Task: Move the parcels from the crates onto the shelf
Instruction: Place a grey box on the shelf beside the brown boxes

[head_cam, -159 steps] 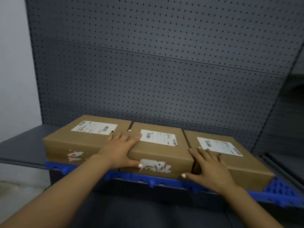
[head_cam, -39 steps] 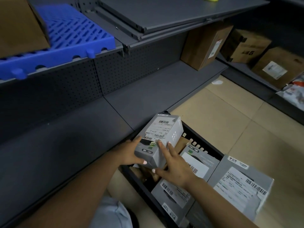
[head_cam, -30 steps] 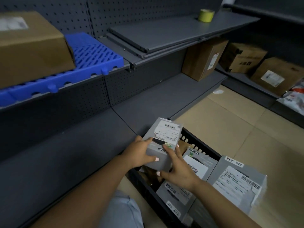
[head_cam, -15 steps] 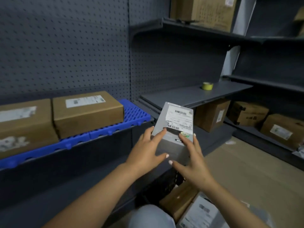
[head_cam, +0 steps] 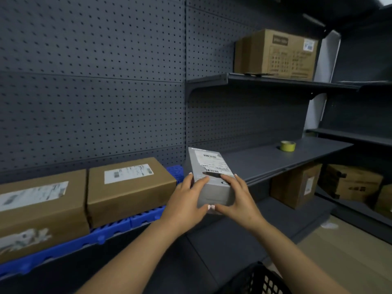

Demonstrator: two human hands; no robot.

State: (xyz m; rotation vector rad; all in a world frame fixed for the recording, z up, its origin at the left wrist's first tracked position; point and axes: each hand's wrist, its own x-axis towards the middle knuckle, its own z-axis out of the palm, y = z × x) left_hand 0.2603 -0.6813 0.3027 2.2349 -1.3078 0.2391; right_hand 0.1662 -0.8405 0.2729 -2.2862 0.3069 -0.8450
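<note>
- The small grey labelled parcel [head_cam: 212, 177] hangs at the front edge of the grey metal shelf [head_cam: 275, 158], just right of the blue plastic slatted mat [head_cam: 127, 224].
- The left hand [head_cam: 186, 205] and right hand [head_cam: 239, 201] grip its near end, thumbs underneath (tips nearly meeting).
- Two brown cardboard boxes [head_cam: 129, 187] sit on the mat; beyond the parcel lies bare shelf.

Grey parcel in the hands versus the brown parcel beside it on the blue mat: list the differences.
The grey parcel is grey and narrower; the brown parcel is brown cardboard and wider. The grey parcel is gripped by the left hand and right hand; the brown parcel rests untouched on the blue mat. Both carry white labels on top.
</note>
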